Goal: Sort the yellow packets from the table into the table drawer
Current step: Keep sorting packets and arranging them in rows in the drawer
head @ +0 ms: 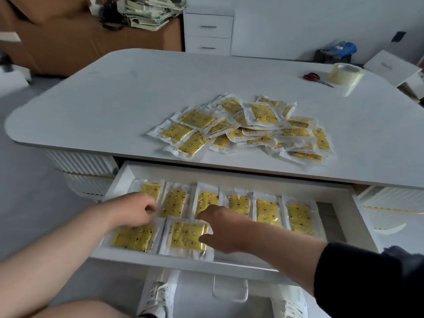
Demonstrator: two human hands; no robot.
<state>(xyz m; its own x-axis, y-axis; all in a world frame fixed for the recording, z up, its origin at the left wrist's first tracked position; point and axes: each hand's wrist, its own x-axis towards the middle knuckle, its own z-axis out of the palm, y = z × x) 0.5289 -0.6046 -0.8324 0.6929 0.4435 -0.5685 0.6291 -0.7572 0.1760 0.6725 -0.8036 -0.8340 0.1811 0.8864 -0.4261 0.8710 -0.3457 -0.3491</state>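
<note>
A heap of several yellow packets (250, 127) in clear wrappers lies on the white table (110, 104). Below it the white drawer (360, 216) stands pulled out, with several packets laid flat in a back row (267, 211) and two in front. My left hand (133, 211) hovers with curled fingers over the front left packet (133, 237), and whether it holds anything I cannot make out. My right hand (220, 228) has its fingers and thumb around the right edge of the front second packet (185, 236).
Red-handled scissors (315, 78) and a roll of clear tape (346, 73) sit at the table's far right. The drawer's right front part is bare. A white cabinet (208, 31) and a brown sofa (68, 42) stand behind. My shoes (158, 294) are under the drawer.
</note>
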